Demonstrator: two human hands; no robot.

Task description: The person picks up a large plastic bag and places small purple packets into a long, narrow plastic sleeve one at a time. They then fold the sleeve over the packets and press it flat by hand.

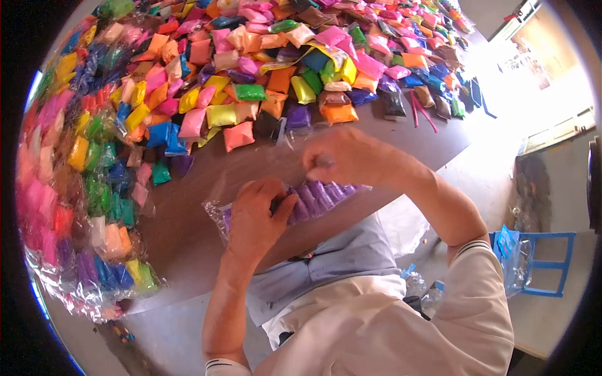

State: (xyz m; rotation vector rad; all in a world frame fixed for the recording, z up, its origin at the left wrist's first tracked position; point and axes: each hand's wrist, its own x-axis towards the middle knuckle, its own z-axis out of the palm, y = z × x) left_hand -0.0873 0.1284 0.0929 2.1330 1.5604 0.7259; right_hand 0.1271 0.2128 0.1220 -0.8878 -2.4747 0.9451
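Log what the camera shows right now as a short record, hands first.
Left hand: on the purple row, near its left end; grip unclear
Right hand: above the row, fingers curled, blurred; whether it holds anything cannot be told
Left hand point
Row: purple pieces side by side, clear film at the left end
Surface: brown table
Beyond the hands: many colored packets, heaped
Far side: pink sticks
Off the table, right: blue chair

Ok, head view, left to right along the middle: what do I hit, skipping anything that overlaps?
Yellow plastic packet → small teal plastic packet → left hand → right hand → two thin pink sticks → blue chair-like frame.
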